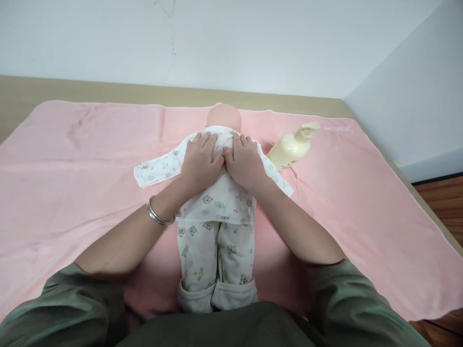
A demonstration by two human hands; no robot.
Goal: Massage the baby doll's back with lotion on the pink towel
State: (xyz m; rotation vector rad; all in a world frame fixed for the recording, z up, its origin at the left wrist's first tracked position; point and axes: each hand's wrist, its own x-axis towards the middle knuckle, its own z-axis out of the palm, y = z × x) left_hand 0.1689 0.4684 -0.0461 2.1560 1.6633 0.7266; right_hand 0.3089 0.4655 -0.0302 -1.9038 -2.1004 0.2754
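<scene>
A baby doll (219,202) in a white printed top and matching trousers lies on a pink blanket (90,149), its bald head pointing away from me and its face out of sight. My left hand (201,161) rests flat on the left side of its upper back, fingers stretched forward. On the right side of the back lies my right hand (244,161), also flat, with the two thumbs close together near the middle. Neither hand grips anything. The doll's sleeves spread out to both sides.
A cream pump bottle (292,146) stands, looking tilted, on the blanket right of the doll, next to its right sleeve. The wooden tabletop edge (282,100) shows behind the blanket, against a white wall (235,48). Wooden flooring (443,200) appears at the far right.
</scene>
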